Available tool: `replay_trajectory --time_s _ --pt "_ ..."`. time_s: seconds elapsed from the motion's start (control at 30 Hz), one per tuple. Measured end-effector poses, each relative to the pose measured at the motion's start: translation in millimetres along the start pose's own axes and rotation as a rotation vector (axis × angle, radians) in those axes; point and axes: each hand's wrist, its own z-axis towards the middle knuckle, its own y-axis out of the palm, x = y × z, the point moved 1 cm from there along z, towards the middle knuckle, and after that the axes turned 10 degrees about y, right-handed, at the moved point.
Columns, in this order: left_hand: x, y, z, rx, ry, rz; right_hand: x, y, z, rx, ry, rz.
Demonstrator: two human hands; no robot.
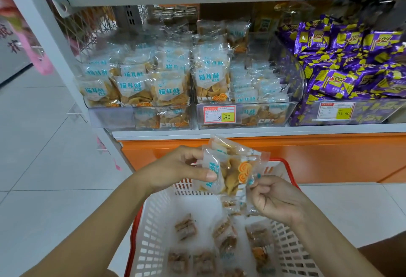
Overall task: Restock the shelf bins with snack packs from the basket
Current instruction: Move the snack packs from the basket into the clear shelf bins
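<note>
My left hand grips a bunch of clear snack packs with yellow crisps and an orange swirl, held above the basket. My right hand pinches the lower right corner of the same bunch. Below them stands a white basket with a red rim; several small brown snack packs lie on its bottom. On the shelf above, two clear bins hold the same crisp packs, the left one full, the right one lower at its right side.
A third bin at the right holds purple and yellow packs. Price tags sit on the bin fronts. An orange base panel runs under the shelf. Grey tiled floor opens to the left.
</note>
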Motion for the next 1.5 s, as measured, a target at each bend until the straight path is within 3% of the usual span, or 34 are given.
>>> replay_trajectory --time_s 0.1,0.17,0.27,0.33,0.43,0.5,0.63,0.8,0.9,0.97,1.13,1.33,1.5 --pt "6 3 1 -0.014 0.0 0.031 -3 -2 1 0.085 -0.003 -0.177" --pt "10 2 2 -0.018 -0.017 0.083 -13 -1 -7 0.215 -0.036 -0.561" --pt "17 1 4 -0.042 -0.054 0.196 -29 5 -24 0.4 -0.336 -1.146" --pt "22 2 6 -0.067 -0.064 0.262 -30 17 -33 0.378 -0.458 -1.45" --pt "31 7 11 -0.085 -0.057 0.313 -25 33 -32 0.274 -0.419 -1.727" --pt "36 12 16 -0.076 -0.054 0.324 -21 42 -29 0.291 -0.407 -1.824" --pt "48 19 27 0.021 0.035 0.353 -27 58 -33 0.395 -0.453 -1.859" --pt "61 24 50 0.308 0.13 0.233 -50 72 -45 0.306 -0.472 -1.562" --pt "66 13 64 0.522 0.168 0.198 -67 93 -49 0.277 -0.629 -1.401" --pt "63 2 74 0.616 0.152 0.301 -90 112 -43 0.325 -0.758 -1.238" --pt "52 -11 93 0.675 0.12 0.545 -164 159 8 0.553 -0.937 -1.074" --pt "49 -15 97 0.697 0.139 0.566 -207 193 68 0.578 -0.979 -1.02" --pt "47 -17 97 0.664 0.172 0.536 -213 201 96 0.667 -0.91 -1.234"
